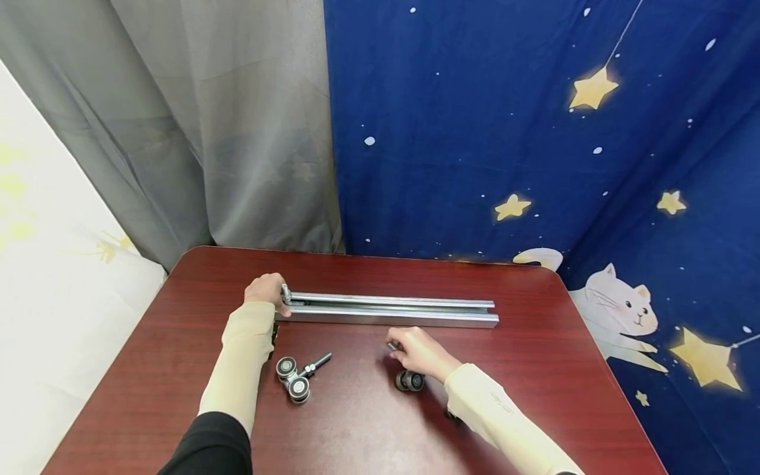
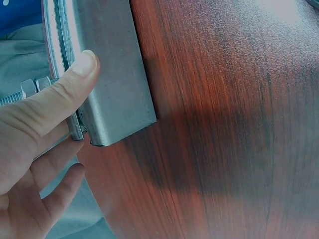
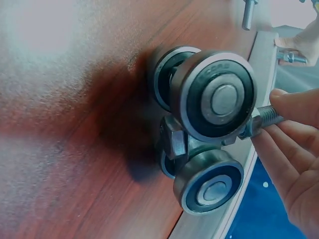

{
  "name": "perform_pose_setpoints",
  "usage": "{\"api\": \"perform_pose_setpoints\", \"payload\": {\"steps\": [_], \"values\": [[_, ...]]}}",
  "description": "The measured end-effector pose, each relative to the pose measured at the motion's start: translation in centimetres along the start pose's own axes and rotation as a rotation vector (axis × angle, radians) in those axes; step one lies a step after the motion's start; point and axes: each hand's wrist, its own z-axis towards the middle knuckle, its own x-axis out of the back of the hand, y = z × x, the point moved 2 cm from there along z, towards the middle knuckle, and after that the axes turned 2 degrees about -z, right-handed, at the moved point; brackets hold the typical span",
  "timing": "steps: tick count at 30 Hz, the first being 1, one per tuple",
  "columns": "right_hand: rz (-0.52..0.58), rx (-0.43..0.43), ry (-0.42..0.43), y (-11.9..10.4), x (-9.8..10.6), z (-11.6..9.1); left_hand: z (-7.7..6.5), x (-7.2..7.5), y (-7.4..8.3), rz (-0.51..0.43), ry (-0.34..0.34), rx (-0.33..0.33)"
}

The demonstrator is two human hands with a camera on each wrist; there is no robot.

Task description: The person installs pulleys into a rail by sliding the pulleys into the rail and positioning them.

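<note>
A silver C-shaped metal rail (image 1: 386, 316) lies across the table with its slot upward. My left hand (image 1: 267, 293) grips its left end, the thumb (image 2: 84, 63) lying along the rail's wall. Beside that hand a threaded bolt (image 1: 286, 293) with nuts stands up from the slot; what carries it inside is hidden. My right hand (image 1: 418, 349) pinches the threaded stem of a roller trolley (image 3: 214, 99) between thumb and fingers, its wheels near the tabletop in front of the rail. Another roller trolley (image 1: 293, 380) lies on the table between the arms.
The reddish-brown wooden table (image 1: 344, 429) has a rounded far edge. Behind it hang a grey curtain (image 1: 267, 132) and a blue star-patterned curtain (image 1: 445, 132). A white patterned cloth (image 1: 59, 297) is at the left.
</note>
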Motion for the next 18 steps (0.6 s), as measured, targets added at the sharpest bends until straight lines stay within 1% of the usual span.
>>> {"api": "perform_pose_setpoints", "payload": {"steps": [5,8,13,18], "values": [[-0.024,0.011,0.070,0.1,0.5,-1.0,0.0,0.0,0.2,-0.018,0.010,0.002],[-0.027,-0.016,0.091,0.2,0.7,-1.5,0.0,0.1,0.2,-0.029,0.004,-0.002],[-0.050,-0.092,0.109,0.3,1.3,-2.8,-0.1,0.1,0.3,-0.031,-0.008,0.002],[-0.056,-0.158,0.172,0.5,2.1,-4.7,-0.3,0.3,0.3,-0.028,-0.011,0.003]]}}
